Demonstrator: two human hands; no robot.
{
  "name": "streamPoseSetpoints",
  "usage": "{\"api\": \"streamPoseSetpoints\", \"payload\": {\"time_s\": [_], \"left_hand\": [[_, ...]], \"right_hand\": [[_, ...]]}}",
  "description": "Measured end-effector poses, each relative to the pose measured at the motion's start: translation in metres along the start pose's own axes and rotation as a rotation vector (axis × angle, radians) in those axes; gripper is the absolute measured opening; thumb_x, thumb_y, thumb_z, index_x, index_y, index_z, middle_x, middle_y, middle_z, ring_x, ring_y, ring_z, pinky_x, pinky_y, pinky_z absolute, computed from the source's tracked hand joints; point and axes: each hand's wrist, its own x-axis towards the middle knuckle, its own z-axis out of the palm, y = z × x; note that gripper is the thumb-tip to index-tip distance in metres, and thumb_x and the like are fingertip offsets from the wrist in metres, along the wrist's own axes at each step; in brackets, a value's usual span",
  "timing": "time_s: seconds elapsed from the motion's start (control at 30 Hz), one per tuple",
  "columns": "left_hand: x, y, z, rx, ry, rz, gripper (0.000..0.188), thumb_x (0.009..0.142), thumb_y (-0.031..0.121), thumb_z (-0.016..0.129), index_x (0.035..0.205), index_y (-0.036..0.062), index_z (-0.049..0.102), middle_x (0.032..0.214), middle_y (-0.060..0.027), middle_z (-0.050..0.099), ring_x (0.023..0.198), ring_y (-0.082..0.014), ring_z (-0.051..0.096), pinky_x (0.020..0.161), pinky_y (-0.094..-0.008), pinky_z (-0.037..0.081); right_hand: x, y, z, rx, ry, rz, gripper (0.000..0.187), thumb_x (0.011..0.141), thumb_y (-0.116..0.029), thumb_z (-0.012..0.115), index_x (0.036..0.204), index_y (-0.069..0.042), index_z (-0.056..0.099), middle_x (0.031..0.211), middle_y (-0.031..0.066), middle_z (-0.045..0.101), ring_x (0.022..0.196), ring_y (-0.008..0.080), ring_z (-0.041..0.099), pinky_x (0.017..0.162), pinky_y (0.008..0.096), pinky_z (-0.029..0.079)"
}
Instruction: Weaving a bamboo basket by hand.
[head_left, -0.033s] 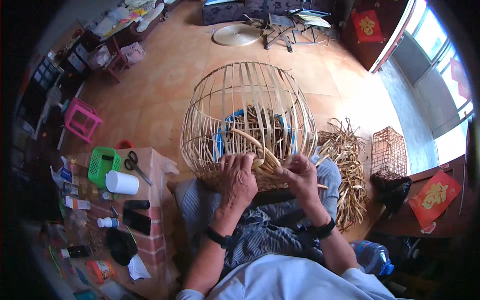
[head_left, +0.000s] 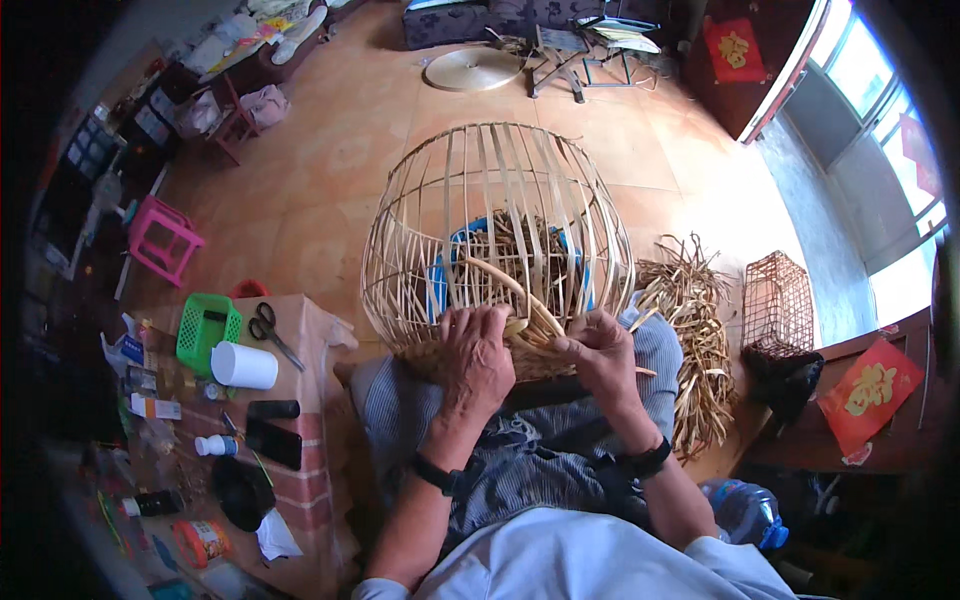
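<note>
A large openwork basket (head_left: 400,240) of pale thin strips rests against my knees, its densely woven part nearest me. At this near side my left hand (head_left: 478,360) is closed, fingers curled at the weave beside several tan plant strips (head_left: 515,287). Just to the right, my right hand (head_left: 603,355) pinches the strips between thumb and forefinger. One thick strip arches up and left between the hands. Another light end sticks out below my right hand. What lies under my left fingers is partly hidden.
Through the basket a blue container (head_left: 437,290) of dry strips shows. A heap of strips (head_left: 703,370) and a wire-like crate (head_left: 778,305) stand right. At left, a cloth-covered table (head_left: 310,440) bears scissors (head_left: 273,333), a white cup (head_left: 243,366) and a green basket (head_left: 208,330).
</note>
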Motion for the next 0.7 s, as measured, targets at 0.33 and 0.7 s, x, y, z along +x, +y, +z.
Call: {"api": "streamPoseSetpoints", "payload": {"time_s": [0.33,0.7], "left_hand": [[0.007,-0.008,-0.029,-0.318,-0.043,0.042,0.048,0.084,-0.007,0.065,0.128,0.0114,0.066,0.114,-0.0128,0.073,0.107,-0.0350,0.068,0.104,-0.0496,0.047],[0.001,-0.011,-0.016,-0.208,0.009,0.037,0.023,0.091,0.009,0.079,0.112,0.0104,0.072,0.114,-0.0065,0.073,0.109,-0.0307,0.068,0.104,-0.0448,0.048]], "right_hand": [[0.014,-0.020,0.011,0.205,0.178,-0.010,0.022,0.094,-0.004,0.084,0.092,-0.008,0.063,0.075,-0.0017,0.065,0.053,0.0031,0.048,0.044,0.0215,0.033],[-0.012,-0.016,0.008,0.344,-0.123,0.189,0.028,0.101,-0.003,0.073,0.125,-0.006,0.058,0.090,-0.0018,0.065,0.067,0.0090,0.059,0.057,0.0254,0.048]]}}
